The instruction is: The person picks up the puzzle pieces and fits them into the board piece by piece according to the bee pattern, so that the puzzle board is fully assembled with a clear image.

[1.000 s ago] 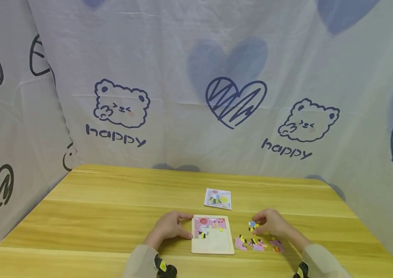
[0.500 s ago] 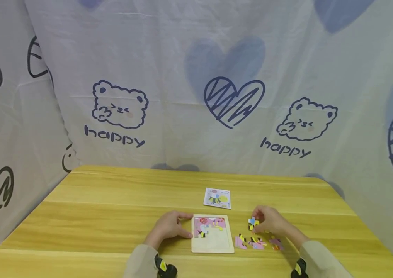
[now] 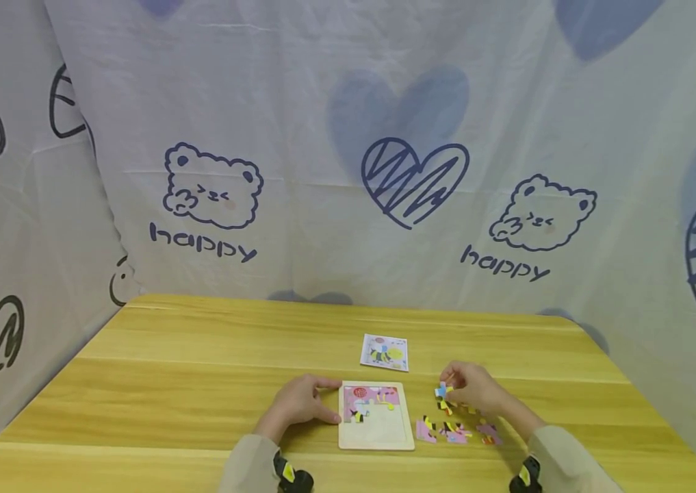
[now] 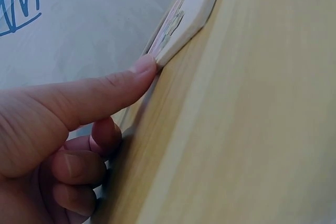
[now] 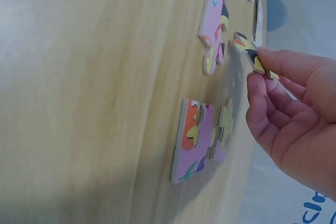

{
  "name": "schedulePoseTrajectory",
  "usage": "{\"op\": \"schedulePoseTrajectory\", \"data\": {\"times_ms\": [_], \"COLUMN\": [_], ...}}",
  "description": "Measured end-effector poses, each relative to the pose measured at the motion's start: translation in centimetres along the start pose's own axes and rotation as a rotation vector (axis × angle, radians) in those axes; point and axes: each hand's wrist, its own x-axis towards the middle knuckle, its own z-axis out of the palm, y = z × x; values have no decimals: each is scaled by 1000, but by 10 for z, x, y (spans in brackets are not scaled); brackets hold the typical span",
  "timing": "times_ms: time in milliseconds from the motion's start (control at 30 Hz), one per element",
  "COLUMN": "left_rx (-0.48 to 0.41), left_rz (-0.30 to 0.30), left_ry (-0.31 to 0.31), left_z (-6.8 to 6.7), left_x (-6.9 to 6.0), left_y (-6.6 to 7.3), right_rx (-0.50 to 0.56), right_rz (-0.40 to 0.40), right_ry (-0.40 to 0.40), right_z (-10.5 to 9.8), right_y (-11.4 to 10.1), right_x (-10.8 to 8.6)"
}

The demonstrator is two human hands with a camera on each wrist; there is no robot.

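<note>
A pale square puzzle board [image 3: 384, 435] [image 4: 197, 17] has pieces fitted along its top and left side. The left hand [image 3: 300, 400] [image 4: 73, 119] touches its left side with straight thumb and index finger spread apart; the thumb is at the edge and the index finger at the top left corner. Between thumb and fingers, the right hand [image 3: 477, 390] [image 5: 304, 103] pinches a yellow, black and blue puzzle piece [image 3: 442, 391] [image 5: 248, 52], held tilted above the table right of the board. Loose pieces [image 3: 426, 430] [image 5: 191, 142] lie below that hand.
Behind the board a picture card [image 3: 385, 352] with a bee lies on the wooden table [image 3: 212, 356]. A white curtain [image 3: 317, 239] with blue drawings hangs behind the table's far edge, and another stands at the left.
Raised slightly away from the loose pieces and shifted a little left, the right hand has turned the pinched piece. The left hand and the board have not moved.
</note>
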Motion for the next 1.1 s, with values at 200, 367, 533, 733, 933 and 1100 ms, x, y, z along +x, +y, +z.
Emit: {"op": "schedulePoseTrajectory", "data": {"times_ms": [200, 367, 533, 733, 933, 1100], "left_rx": [5, 3, 7, 11, 12, 9], "left_rz": [5, 0, 4, 10, 2, -2], "left_ry": [2, 2, 3, 5, 1, -1], "left_z": [0, 0, 0, 0, -1, 0], "left_x": [0, 0, 0, -1, 0, 1], "left_y": [0, 1, 0, 0, 0, -1], "right_rx": [120, 177, 237, 325, 405, 472], "right_rz": [66, 120, 176, 206, 199, 205], "right_ry": [-2, 43, 83, 79, 51, 9], "right_z": [-1, 2, 9, 19, 31, 41], "right_y": [-7, -10, -15, -21, -30, -36], "right_x": [0, 2, 6, 13, 19, 22]}}
